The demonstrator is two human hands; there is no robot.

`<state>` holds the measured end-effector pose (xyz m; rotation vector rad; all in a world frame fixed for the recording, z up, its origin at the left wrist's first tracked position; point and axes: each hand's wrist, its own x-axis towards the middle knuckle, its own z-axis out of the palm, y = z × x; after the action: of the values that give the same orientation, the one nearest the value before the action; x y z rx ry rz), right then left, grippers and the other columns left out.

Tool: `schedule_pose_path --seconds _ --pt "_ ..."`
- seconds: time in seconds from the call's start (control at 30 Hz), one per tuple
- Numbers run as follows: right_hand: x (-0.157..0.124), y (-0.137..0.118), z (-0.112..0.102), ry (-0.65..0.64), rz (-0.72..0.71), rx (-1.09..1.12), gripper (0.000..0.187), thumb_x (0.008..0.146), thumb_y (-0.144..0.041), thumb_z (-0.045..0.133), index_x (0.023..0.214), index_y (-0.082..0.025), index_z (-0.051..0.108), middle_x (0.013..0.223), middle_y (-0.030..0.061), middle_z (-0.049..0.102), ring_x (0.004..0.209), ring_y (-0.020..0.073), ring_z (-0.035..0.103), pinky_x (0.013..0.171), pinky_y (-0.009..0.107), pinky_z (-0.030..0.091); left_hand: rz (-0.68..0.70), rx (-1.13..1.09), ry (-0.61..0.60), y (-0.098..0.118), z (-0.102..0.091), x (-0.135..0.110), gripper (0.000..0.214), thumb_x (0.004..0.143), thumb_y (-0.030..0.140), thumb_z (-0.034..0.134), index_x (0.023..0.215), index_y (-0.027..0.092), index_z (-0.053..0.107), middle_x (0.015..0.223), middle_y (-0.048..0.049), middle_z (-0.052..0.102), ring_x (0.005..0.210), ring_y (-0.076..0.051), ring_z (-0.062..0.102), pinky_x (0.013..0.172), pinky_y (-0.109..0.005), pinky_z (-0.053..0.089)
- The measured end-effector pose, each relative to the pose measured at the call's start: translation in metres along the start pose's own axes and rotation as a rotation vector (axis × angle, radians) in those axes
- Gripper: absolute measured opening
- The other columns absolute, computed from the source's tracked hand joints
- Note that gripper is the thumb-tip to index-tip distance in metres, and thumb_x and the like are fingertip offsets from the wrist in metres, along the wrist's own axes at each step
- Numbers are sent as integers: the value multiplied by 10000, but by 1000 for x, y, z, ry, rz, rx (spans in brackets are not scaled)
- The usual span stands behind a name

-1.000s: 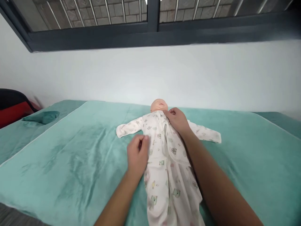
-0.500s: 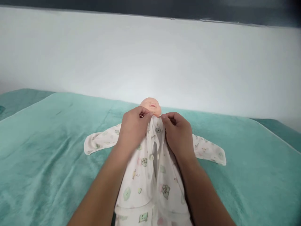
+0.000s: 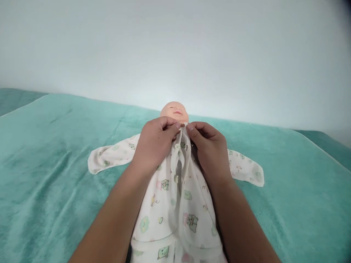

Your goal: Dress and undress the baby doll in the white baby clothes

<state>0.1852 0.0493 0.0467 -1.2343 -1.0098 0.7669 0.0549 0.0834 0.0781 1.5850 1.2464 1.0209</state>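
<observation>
I see one sleeve [image 3: 113, 156] spread on the green blanket [image 3: 65, 124], prob. to leave the front reachable. L hand [image 3: 155, 142] pinches one collar edge of the printed garment [image 3: 161, 204], w/ doll's head [image 3: 173, 109] just above; R hand [image 3: 210, 148] pinches the opp. edge. Other sleeve [image 3: 246, 168] lies spread too.

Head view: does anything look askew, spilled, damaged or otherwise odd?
Nothing looks spilled or damaged. The doll's printed onesie gapes at the front, where a button looks undone, just below the collar that the left hand and right hand pinch. The teal plush cover is creased at picture left.
</observation>
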Motion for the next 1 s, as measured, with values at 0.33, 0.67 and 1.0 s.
schedule_pose_path --seconds 0.33,0.67,1.0 --pt "-2 -12 4 6 55 -168 179 781 -393 728 814 -225 779 860 9 763 816 184 671 752 316 505 -8 -36 25 -7 0 -1 202 861 356 616 795 197 721 728 -4 668 672 -140 584 602 -241 423" --pt "-4 -11 3 -123 -107 -262 124 849 -323 675 878 -245 767 1004 18 738 935 189 661 857 336 500 -28 -103 -94 -10 -10 0 235 912 376 576 929 193 723 772 -10 672 713 -145 608 654 -251 452" --pt "-1 -7 -6 -363 -210 -276 162 902 -311 620 914 -282 780 1156 31 630 1109 189 605 1003 352 451 -119 -291 -90 -12 -6 0 224 820 346 675 953 181 750 848 -47 712 805 -182 653 716 -283 498"
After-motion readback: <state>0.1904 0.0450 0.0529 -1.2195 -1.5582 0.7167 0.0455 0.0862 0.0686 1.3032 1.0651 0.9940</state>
